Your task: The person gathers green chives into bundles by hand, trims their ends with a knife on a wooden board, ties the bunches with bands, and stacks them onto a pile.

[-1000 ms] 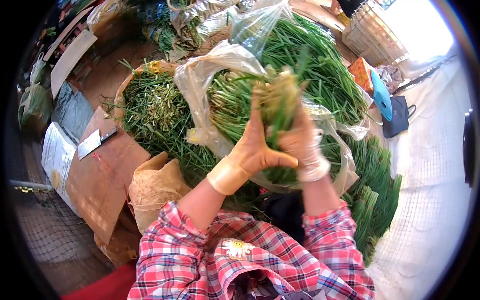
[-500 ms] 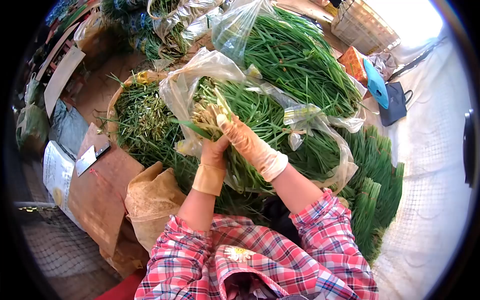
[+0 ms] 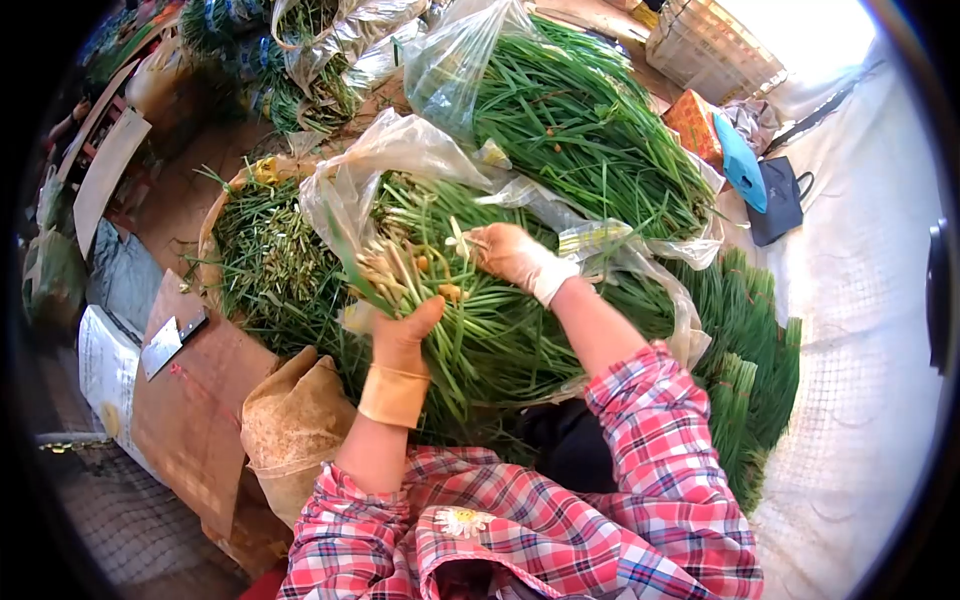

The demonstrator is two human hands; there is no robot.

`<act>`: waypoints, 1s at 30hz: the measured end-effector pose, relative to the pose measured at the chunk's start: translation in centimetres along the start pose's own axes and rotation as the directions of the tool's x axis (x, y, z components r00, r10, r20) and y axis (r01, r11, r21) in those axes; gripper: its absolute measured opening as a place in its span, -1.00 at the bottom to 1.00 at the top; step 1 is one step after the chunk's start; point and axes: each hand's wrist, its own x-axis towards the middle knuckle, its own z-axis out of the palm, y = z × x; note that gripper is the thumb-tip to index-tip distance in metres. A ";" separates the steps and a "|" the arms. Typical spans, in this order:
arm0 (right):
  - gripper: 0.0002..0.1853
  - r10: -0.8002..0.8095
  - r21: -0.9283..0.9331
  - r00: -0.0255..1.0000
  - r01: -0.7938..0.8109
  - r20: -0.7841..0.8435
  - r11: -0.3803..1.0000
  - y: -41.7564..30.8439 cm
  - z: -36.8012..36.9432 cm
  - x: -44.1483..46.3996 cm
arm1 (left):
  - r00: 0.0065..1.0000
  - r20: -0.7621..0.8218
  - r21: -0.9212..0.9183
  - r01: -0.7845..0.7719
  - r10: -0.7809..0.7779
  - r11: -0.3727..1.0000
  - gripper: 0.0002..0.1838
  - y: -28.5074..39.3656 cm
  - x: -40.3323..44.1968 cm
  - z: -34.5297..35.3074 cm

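Observation:
My left hand (image 3: 402, 345), in a tan glove, is closed around a bunch of garlic chives (image 3: 385, 275), its thumb lying on top and the pale stem ends pointing up and left. To the right, my right hand (image 3: 512, 260), gloved as well, pinches a pale chive stalk (image 3: 460, 240) just apart from the bunch. Beneath both hands a clear plastic bag (image 3: 345, 195) lies opened around more loose chives (image 3: 630, 305). The fingertips of my left hand are hidden under the bunch.
A heap of cut chive scraps (image 3: 280, 240) lies left. A cleaver (image 3: 170, 342) rests on a brown board (image 3: 195, 400). Behind is another bag of chives (image 3: 590, 130); tied bundles (image 3: 745, 390) stand right. A crate (image 3: 712, 50) sits at the back right.
My hands, together at the bunch before, have moved apart. My right hand has shifted right with a stalk, while the bunch in my left hand has come lower and tilted. The view has shifted slightly.

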 end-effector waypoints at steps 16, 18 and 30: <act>-0.22 -0.404 0.598 0.873 0.482 -0.272 0.640 -15.9 -8.9 -7.6 | 0.957 0.023 0.243 -0.286 0.289 0.927 -0.61 28.7 -7.9 -4.6; -0.18 -0.472 0.701 0.847 0.490 -0.244 0.518 -17.6 -6.9 -6.1 | 0.994 0.080 0.248 -0.086 0.068 0.965 -0.60 26.8 -7.6 -2.7; -0.56 -0.400 0.941 0.852 -0.295 0.337 0.166 -21.1 10.6 -15.6 | 0.974 -0.133 0.116 0.201 -0.186 0.973 -0.19 18.1 -6.9 -2.5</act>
